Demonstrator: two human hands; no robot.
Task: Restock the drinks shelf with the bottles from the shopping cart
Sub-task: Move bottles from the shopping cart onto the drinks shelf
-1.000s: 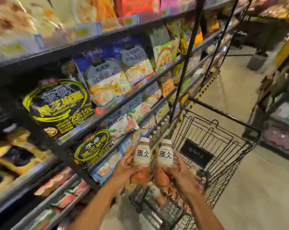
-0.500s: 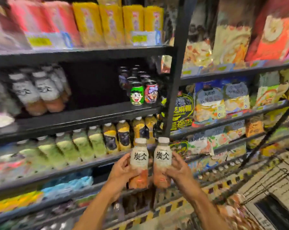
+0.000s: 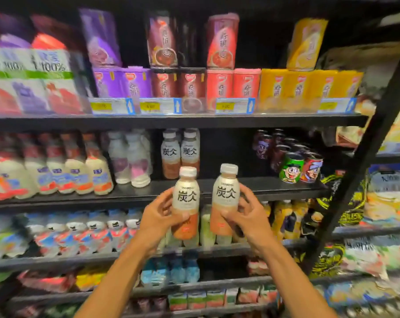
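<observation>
Shelves (image 3: 171, 121) fill the view, packed w/ boxes, cans & bottles. The middle shelf (image 3: 240, 188) is the one that counts. Two same bottles (image 3: 180, 152) stand at the back there, w/ a dark gap (image 3: 226, 152) just to their right, before the cartoon cans (image 3: 301, 167). That gap looks like the home for new ones, I think. Cart isn't in view. Two more bottles are up in the air in front of that shelf's edge, not on it yet. The left bottle (image 3: 186, 200) is in the left hand (image 3: 157, 215), the right bottle (image 3: 226, 198) in the right hand (image 3: 250, 216). Each hand is wrapped round the low half of its bottle, fingers curled, thumb in front. Holding low prob. keeps the tops free to go in first, & the labels face out to match the row. Both stand straight up, near each other but not touching, so they can slide in side by side. The white caps (image 3: 228, 168) are on. Next: lift a bit, push back. Careful not to knock the ones already there.
</observation>
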